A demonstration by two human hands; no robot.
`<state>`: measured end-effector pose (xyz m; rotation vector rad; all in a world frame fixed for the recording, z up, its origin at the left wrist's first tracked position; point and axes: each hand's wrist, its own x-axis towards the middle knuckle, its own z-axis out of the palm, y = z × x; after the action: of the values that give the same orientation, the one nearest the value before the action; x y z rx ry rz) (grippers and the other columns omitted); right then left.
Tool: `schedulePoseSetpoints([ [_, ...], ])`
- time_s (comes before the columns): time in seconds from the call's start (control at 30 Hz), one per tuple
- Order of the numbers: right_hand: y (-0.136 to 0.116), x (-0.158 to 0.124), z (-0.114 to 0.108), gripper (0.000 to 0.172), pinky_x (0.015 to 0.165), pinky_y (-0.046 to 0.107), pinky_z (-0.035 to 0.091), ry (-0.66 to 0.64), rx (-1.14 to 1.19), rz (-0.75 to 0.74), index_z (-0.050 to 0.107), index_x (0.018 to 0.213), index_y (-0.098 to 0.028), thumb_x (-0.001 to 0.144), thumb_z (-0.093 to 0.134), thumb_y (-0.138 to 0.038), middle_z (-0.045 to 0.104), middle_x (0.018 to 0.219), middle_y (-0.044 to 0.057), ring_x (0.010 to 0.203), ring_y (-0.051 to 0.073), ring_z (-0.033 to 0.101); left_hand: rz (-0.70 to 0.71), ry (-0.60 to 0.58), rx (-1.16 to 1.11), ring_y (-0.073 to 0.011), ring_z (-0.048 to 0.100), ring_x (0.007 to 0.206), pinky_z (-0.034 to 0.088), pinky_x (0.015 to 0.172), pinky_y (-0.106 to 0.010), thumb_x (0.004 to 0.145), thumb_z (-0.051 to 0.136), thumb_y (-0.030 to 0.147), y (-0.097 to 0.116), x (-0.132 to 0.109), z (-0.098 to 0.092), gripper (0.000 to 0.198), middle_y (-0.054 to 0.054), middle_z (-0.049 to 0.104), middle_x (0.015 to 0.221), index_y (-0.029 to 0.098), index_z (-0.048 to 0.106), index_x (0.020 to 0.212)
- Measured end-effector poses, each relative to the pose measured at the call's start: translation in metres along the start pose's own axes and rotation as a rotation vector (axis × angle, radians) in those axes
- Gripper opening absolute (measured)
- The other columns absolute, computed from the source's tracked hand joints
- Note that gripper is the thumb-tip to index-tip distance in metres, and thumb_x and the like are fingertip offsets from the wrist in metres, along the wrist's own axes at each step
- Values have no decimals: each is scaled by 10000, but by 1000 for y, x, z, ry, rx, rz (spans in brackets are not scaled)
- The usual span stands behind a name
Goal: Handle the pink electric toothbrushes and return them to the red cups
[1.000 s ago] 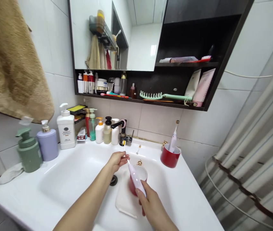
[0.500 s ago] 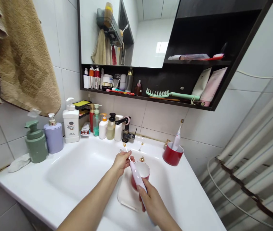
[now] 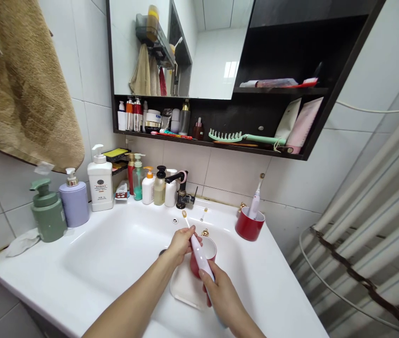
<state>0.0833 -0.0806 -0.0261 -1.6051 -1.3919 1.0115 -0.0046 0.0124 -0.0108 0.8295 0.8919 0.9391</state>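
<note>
A pale pink electric toothbrush (image 3: pixel 199 257) is held over the sink, its brush head pointing up and away from me. My right hand (image 3: pixel 223 290) is wrapped around the lower handle. At the neck, where the brush head meets the handle, my left hand (image 3: pixel 183 242) pinches with thumb and fingers. Beneath the toothbrush, a red cup (image 3: pixel 210 252) with a white inside stands on a white tray (image 3: pixel 188 287) in the basin, partly hidden by the toothbrush and hands. A loose brush head (image 3: pixel 204 214) lies on the sink's back ledge.
On the right of the counter, a second red cup (image 3: pixel 249 230) holds another electric toothbrush (image 3: pixel 254 205). A black faucet (image 3: pixel 182 190) rises at the back, beside several pump bottles. Above hangs a dark cabinet (image 3: pixel 241 112) with toiletries. A tan towel (image 3: pixel 30 89) hangs at left.
My left hand has slid closer to the top of the handle, its thumb now at the neck joint. The view has shifted slightly; my right hand keeps its hold.
</note>
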Motion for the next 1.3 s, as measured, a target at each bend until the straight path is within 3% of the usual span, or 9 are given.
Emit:
schedulePoseSetpoints([
  [0.3,2,-1,3,336,344,183,289,20,106,-33,423,924,-158,695,360,-396,362,447,-72,340,57,327,14,-28,-61,-86,527,449,411,539,-219,712,411,276,3,-5,8,191,-5,543,500,128,427,593],
  [0.53,-14,-7,5,360,331,173,237,-144,421,112,409,845,-158,679,355,-473,373,474,-73,308,34,300,0,-67,-127,-87,519,444,419,541,-237,724,396,256,6,-7,10,180,-17,546,510,134,401,592],
  [0.73,-3,0,7,365,350,183,269,1,232,-46,406,914,-173,670,400,-445,340,430,-85,343,58,312,48,-64,-138,-77,505,424,402,504,-218,739,367,225,8,-10,13,164,-9,535,500,135,390,605],
  [0.9,-7,-5,8,309,347,173,257,-145,429,56,403,784,-175,680,374,-464,373,484,-72,335,37,310,36,-106,-140,-84,519,460,411,553,-241,733,381,240,7,-8,10,160,-22,553,540,135,393,613],
  [1.0,-10,-7,6,304,350,171,248,-166,462,56,401,715,-175,669,388,-475,394,492,-67,333,32,316,64,-119,-137,-92,528,487,416,572,-253,726,389,271,7,-6,9,173,-31,558,563,130,418,631],
  [1.07,-14,-3,2,292,377,176,276,-118,451,-14,409,695,-173,673,393,-463,412,494,-60,362,42,348,112,-137,-116,-101,539,531,418,587,-257,727,373,311,9,-4,7,210,-45,566,611,124,453,676],
  [1.13,-21,7,-5,281,424,186,320,13,415,-105,414,691,-175,674,392,-455,447,519,-46,420,62,400,193,-106,-16,-106,544,589,414,601,-252,716,382,311,10,-2,3,209,-54,572,681,128,478,746],
  [1.23,-33,33,-19,268,517,211,380,244,303,-215,401,737,-185,676,376,-445,513,639,-13,535,93,470,344,27,316,-110,532,659,395,644,-233,644,458,184,8,2,-7,118,-45,572,723,139,503,743],
  [1.3,-36,52,-25,263,553,218,388,292,251,-241,387,791,-187,673,382,-422,526,690,-1,584,103,484,414,38,590,-120,518,685,378,673,-232,591,462,105,1,3,-13,124,-39,573,715,145,521,692],
])
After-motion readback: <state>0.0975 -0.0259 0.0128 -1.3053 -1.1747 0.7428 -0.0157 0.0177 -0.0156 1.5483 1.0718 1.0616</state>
